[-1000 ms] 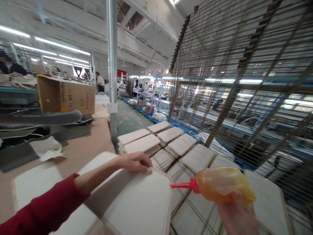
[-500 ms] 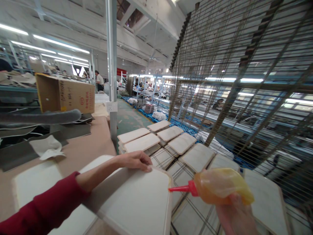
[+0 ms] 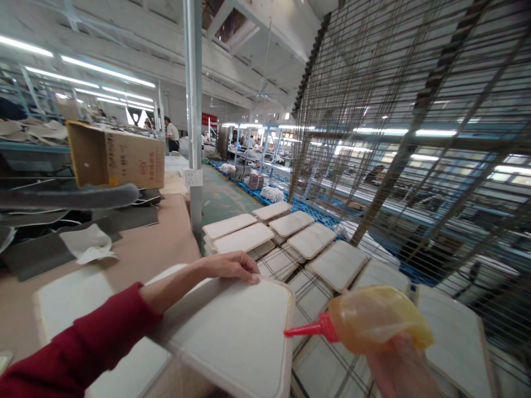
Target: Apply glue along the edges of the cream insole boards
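My left hand (image 3: 236, 266), below a dark red sleeve, pinches the far edge of a white rounded panel (image 3: 236, 331) with a pale border. The panel is held up at a tilt near the table edge. In my right hand (image 3: 400, 365) is a soft squeeze bottle (image 3: 373, 318) of amber liquid, probably glue. It lies nearly level, and its red nozzle (image 3: 305, 330) points left. The nozzle tip is at the panel's right border; whether it touches cannot be made out. A glossy yellowish line shows along that border near the upper right corner.
More white panels (image 3: 311, 240) lie on a wire rack (image 3: 307, 301) ahead and right. A tall wire frame (image 3: 373, 132) leans at right. The brown table (image 3: 170, 232) bears other panels, grey sheets and a cardboard box (image 3: 136, 160). A metal post (image 3: 194, 110) stands beyond it.
The nozzle tip has moved down along the panel's right border, towards me. My left hand keeps its hold on the panel. The view has shifted slightly.
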Tool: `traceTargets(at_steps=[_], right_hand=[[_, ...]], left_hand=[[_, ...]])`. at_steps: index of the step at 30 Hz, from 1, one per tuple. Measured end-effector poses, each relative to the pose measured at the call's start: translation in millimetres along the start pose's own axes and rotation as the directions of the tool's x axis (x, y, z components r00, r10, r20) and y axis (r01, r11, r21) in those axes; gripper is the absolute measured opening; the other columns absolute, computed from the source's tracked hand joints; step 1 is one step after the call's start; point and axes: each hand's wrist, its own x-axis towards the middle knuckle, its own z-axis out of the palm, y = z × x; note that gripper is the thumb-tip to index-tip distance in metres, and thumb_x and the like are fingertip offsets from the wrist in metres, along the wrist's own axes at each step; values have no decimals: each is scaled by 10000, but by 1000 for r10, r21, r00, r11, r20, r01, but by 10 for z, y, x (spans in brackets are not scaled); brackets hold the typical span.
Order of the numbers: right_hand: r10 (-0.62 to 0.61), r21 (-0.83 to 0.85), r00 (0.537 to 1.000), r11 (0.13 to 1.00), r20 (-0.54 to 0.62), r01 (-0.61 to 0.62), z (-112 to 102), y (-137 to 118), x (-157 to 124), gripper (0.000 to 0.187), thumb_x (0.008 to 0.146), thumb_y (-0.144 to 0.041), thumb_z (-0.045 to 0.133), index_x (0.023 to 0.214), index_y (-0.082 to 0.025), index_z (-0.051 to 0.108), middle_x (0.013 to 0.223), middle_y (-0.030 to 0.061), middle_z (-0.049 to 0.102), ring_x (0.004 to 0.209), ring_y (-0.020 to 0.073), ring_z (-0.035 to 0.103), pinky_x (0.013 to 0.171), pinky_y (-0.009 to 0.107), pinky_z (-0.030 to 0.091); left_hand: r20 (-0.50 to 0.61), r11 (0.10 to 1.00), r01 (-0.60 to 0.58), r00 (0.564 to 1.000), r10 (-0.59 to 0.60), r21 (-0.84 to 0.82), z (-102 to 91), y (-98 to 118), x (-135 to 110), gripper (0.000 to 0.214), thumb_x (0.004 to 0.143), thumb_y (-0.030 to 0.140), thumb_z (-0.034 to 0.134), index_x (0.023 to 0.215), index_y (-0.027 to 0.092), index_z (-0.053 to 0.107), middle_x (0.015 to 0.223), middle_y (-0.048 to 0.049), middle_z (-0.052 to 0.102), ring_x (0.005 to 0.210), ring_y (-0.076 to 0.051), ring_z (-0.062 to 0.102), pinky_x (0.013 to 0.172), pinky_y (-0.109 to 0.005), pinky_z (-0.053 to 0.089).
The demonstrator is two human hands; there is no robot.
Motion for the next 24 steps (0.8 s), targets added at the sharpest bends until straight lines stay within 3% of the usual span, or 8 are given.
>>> traceTargets(at_steps=[5, 17, 24], right_hand=[[39, -2, 999, 999, -7, -39, -26, 37, -54, 515, 719, -558, 695, 1206, -430, 588, 1207, 34, 642, 1067, 379, 605, 861, 596, 529], [69, -32, 994, 997, -87, -72, -238, 171, -118, 584, 659, -455, 779, 1205, -412, 576, 1191, 37, 648, 1077, 359, 600, 809, 522, 575], [-25, -27, 991, 999, -131, 22, -364, 354, -65, 567, 627, -490, 797, 1148, -361, 611, 1102, 63, 678, 863, 298, 671, 606, 406, 601]], left_hand=[[-3, 996, 40, 999, -40, -85, -21, -66, 6, 396, 639, 502, 778, 790, 144, 705, 616, 16, 653, 502, -80, 526, 491, -169, 408], [-5, 991, 54, 998, -55, -123, -63, -101, -39, 351, 662, 471, 768, 765, 140, 713, 628, 5, 681, 488, -94, 556, 504, -186, 441], [-28, 991, 47, 998, -51, -129, -95, -136, -82, 378, 660, 482, 767, 793, 130, 728, 624, -4, 679, 508, -108, 574, 519, -195, 446]])
